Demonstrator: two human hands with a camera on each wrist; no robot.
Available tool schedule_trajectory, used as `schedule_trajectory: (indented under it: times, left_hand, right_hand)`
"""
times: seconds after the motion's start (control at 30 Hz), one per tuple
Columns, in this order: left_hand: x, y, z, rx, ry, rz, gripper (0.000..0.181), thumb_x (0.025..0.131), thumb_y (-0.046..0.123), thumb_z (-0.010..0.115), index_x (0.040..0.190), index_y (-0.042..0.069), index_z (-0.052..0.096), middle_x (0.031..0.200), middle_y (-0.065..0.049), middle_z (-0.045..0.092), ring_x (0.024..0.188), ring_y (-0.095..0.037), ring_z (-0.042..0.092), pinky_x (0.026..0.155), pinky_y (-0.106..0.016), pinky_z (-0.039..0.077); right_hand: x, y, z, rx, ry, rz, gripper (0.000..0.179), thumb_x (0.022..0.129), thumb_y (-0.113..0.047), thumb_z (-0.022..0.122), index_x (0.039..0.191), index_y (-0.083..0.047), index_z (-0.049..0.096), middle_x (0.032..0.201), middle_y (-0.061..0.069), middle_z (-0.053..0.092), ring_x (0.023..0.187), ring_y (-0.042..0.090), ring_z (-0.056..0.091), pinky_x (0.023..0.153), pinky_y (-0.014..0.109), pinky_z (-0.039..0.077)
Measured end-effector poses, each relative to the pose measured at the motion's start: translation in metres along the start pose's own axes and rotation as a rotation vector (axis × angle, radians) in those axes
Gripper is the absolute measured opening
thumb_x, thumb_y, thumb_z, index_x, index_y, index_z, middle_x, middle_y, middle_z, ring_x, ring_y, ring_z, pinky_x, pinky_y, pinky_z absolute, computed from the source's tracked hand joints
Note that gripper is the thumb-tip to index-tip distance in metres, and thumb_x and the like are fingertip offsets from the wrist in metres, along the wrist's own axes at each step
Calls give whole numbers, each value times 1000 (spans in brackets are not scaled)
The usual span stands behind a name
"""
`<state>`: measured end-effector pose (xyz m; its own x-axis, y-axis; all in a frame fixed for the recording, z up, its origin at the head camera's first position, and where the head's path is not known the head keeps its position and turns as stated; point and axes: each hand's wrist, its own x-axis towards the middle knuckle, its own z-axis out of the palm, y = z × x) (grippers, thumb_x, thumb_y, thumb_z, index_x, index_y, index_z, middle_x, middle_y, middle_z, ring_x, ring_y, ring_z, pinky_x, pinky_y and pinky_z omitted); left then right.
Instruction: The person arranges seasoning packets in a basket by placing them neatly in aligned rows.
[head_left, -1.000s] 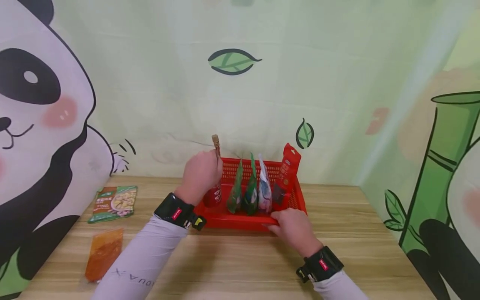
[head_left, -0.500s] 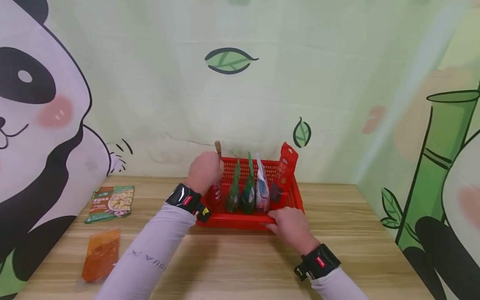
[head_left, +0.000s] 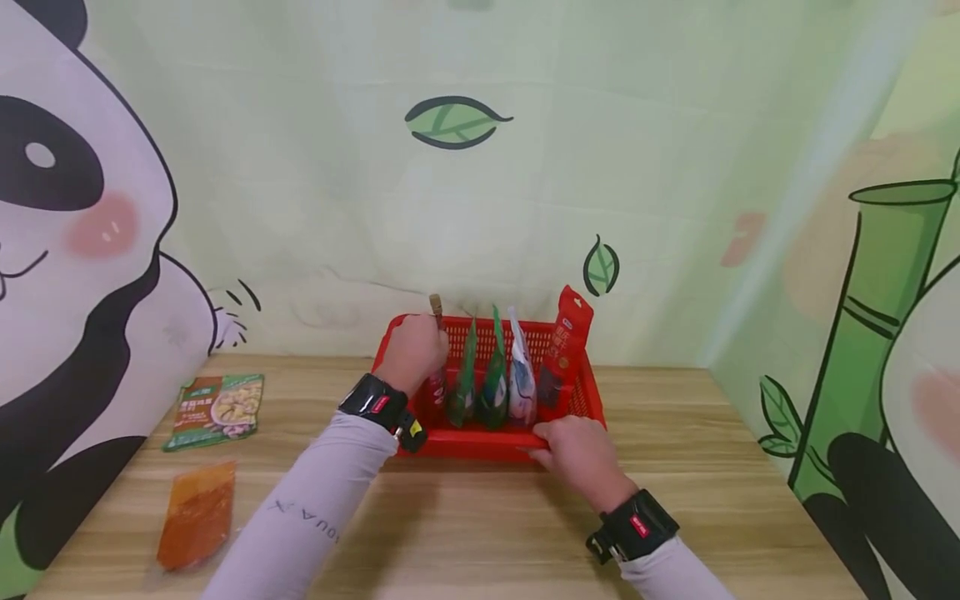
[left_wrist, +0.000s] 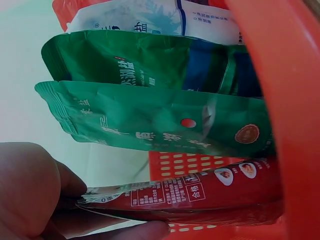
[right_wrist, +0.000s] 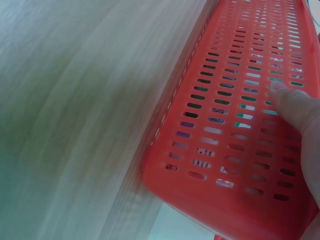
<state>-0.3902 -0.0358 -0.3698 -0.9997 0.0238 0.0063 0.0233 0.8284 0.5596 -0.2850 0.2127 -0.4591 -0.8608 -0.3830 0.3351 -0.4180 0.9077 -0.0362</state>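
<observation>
My left hand (head_left: 414, 350) pinches the top edge of a dark red food packet (left_wrist: 210, 197), which stands on edge at the left end of a red plastic basket (head_left: 480, 447). In the left wrist view, my thumb and fingers close on its crimped top. Beside it stand two green salt packets (left_wrist: 155, 117), then a white packet (head_left: 522, 383) with blue print. A tall bright red packet (head_left: 566, 350) leans at the right end. My right hand (head_left: 581, 454) grips the basket's front rim, its thumb (right_wrist: 285, 97) lying against the slotted outer wall.
On the wooden table (head_left: 487, 533), left of the basket, lie a green-and-brown food packet (head_left: 215, 410) and a clear packet of orange-red contents (head_left: 197, 515). A printed panda backdrop (head_left: 322, 208) rises right behind the basket.
My left hand has lowered and shifted slightly right with the dark red packet, bringing it down into the basket's left end. My right hand keeps its grip on the rim.
</observation>
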Motion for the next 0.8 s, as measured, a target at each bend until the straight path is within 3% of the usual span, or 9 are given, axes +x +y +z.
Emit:
schedule_trajectory:
  times: [0.17,0.5,0.8]
  left_hand:
    - [-1,-6,3,-56,0,-13,21,99,23,63,101,2,64,81,-12,70,69,-25,67,57,-28,55]
    - [-3,-17,13,-88,-60,-21,20,102,22,57,97,3,62,72,-10,66,59,-22,65,52,-25,53]
    - [-5,-24,15,-70,-48,31,20,102,24,60,105,5,58,78,-11,67,64,-21,66,54,-25,53]
  right_hand:
    - [-1,-1,-1,0,15,-5,20,81,-35,87,84,-19,76,65,-5,69,58,10,56,62,28,48]
    - [-2,-1,2,-14,15,-4,20,82,-38,86,82,-21,74,63,-7,66,56,8,52,60,26,44]
    - [-1,-3,-2,0,-12,18,20,83,-37,86,84,-20,76,65,-6,67,57,9,51,62,26,46]
